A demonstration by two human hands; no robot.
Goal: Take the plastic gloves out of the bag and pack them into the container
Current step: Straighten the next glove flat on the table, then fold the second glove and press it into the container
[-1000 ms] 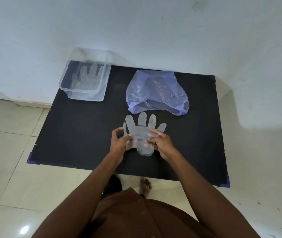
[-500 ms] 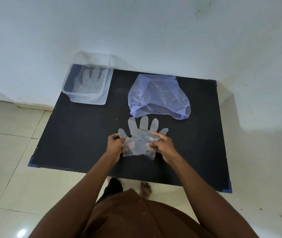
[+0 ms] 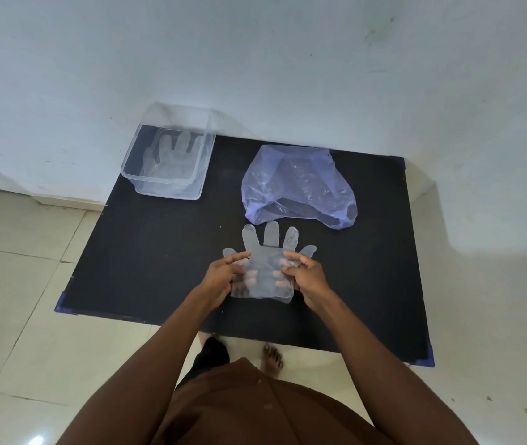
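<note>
Black, matte tabletop (image 3: 146, 252), rectangular, blue caps at the near corners, far edge against a pale wall. At the far left corner, a clear rigid container (image 3: 168, 162), rectangular with rounded rim, one flat glove (image 3: 172, 152) already inside, fingers toward the wall. Toward the far edge, right of centre, a thin bluish plastic bag (image 3: 297, 184), crinkled and slumped, mouth open toward the near side; contents hard to tell through the film.

Near the middle of the tabletop, closer to the near edge, the held glove (image 3: 265, 271): translucent, filmy, flat, five fingers spread. Long axis from near edge to far edge, cuff nearest the body, fingertips just short of the bag's mouth. Left hand (image 3: 222, 279) pinching the left side at the palm, thumb on top, fingers curled beneath and showing through the film. Right hand (image 3: 307, 277) pinching the right side the same way. Both closed on the glove, stretched level between them; whether resting on the surface or lifted just clear, cannot tell.

From the grip, container lies far and to the left, well apart; left hand the nearer one. Probably a carry diagonally toward that corner, with the axis already roughly matching the glove inside. Limp film, likely to fold or cling if released from one side.
</note>
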